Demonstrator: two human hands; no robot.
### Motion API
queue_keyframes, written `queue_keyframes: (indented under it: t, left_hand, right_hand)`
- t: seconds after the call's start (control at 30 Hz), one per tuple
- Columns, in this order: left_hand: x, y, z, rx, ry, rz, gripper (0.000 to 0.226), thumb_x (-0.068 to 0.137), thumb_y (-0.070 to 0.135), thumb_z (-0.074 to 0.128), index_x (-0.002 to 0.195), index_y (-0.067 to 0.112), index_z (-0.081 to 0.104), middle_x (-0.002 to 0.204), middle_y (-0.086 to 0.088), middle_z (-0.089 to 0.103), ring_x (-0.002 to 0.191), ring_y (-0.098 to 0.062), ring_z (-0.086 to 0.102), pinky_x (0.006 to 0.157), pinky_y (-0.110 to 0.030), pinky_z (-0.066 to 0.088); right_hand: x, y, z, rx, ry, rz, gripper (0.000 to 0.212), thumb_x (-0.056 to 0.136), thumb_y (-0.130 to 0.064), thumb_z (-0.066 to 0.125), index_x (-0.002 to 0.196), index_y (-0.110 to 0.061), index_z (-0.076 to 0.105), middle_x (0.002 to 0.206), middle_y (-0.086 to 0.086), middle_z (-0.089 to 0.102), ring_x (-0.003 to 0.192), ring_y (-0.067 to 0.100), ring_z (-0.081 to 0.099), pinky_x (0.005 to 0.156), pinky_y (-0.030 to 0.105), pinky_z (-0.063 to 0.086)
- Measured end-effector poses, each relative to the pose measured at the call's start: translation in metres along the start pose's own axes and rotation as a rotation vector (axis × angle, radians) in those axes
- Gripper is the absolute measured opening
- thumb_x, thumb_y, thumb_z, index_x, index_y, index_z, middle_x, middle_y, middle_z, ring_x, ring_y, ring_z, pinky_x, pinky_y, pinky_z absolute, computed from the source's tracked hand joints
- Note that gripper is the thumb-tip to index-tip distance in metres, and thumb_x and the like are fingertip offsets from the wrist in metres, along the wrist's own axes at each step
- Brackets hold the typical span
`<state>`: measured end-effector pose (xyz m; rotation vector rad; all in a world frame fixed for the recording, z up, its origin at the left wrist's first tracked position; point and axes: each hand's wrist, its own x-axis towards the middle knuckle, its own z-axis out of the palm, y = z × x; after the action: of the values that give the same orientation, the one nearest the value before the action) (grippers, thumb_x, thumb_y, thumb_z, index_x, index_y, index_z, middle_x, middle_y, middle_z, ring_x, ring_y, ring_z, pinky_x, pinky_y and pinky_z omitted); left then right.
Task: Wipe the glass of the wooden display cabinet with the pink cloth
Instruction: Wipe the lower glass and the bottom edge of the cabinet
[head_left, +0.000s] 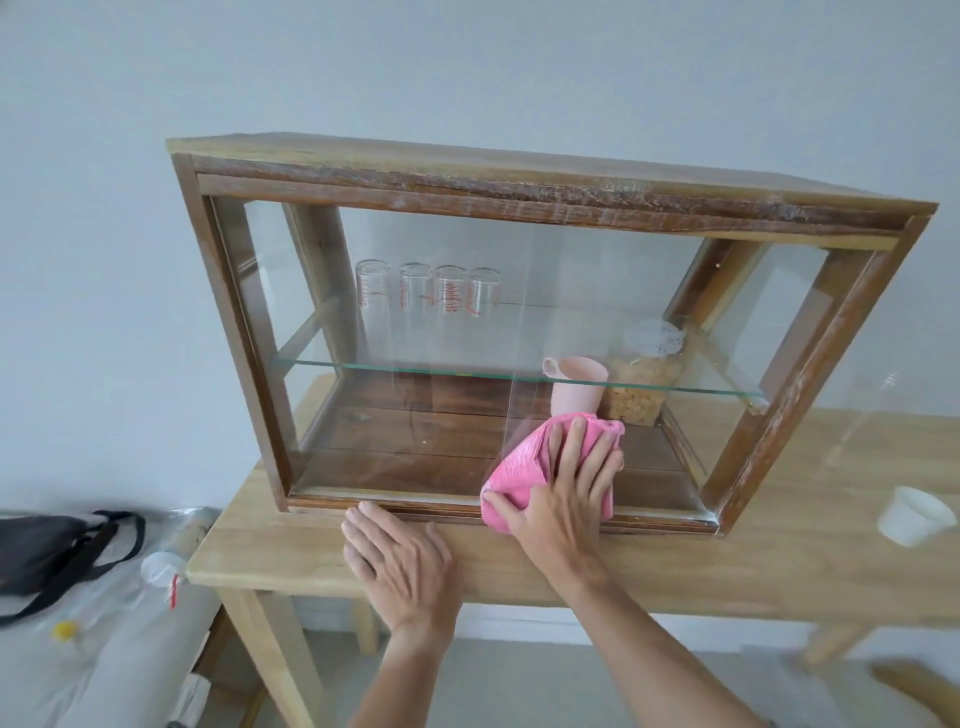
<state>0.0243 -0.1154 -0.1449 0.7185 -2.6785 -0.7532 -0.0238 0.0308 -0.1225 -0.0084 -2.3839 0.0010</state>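
Note:
The wooden display cabinet stands on a light wooden table, its glass front facing me. My right hand presses the pink cloth flat against the lower middle of the glass, fingers spread over it. My left hand lies palm down on the table, fingertips at the cabinet's bottom rail, holding nothing. Inside, several upturned glasses stand on the glass shelf, with a pink cup and a jar of snacks to the right.
A white cup sits on the table at the far right. A black bag and plastic-wrapped items lie to the left, below table level. A pale wall is behind the cabinet.

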Motion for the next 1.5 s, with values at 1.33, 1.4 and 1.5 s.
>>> queue_keyframes:
  t: [1.33, 1.4, 1.5]
  left_hand:
    - [0.059, -0.077, -0.052, 0.152, -0.079, -0.016, 0.062, 0.101, 0.016, 0.022, 0.152, -0.005, -0.007, 0.163, -0.022, 0.006, 0.152, -0.035, -0.003, 0.125, -0.044, 0.004]
    - [0.055, -0.072, -0.051, 0.151, -0.079, -0.024, 0.06, 0.104, 0.023, 0.018, 0.152, -0.005, -0.003, 0.163, -0.023, 0.008, 0.152, -0.036, -0.003, 0.125, -0.045, 0.003]
    - [0.042, -0.055, -0.047, 0.158, -0.072, -0.028, 0.063, 0.103, 0.03, 0.02, 0.152, -0.007, 0.004, 0.162, -0.024, 0.011, 0.152, -0.037, -0.001, 0.124, -0.046, 0.002]
  right_hand:
    - [0.041, -0.102, -0.009, -0.303, -0.083, -1.026, 0.073, 0.102, -0.03, 0.04, 0.164, -0.024, 0.004, 0.171, -0.003, 0.0, 0.159, 0.02, 0.003, 0.13, 0.04, 0.003]
    - [0.028, -0.065, -0.01, -0.199, -0.117, -0.891, 0.075, 0.097, -0.032, 0.047, 0.164, -0.028, 0.012, 0.171, -0.006, 0.01, 0.158, 0.019, 0.012, 0.129, 0.041, 0.01]
    - [0.004, -0.017, -0.01, -0.143, -0.121, -0.722, 0.072, 0.09, -0.031, 0.056, 0.159, -0.03, 0.035, 0.164, -0.01, 0.034, 0.153, 0.018, 0.031, 0.123, 0.04, 0.022]
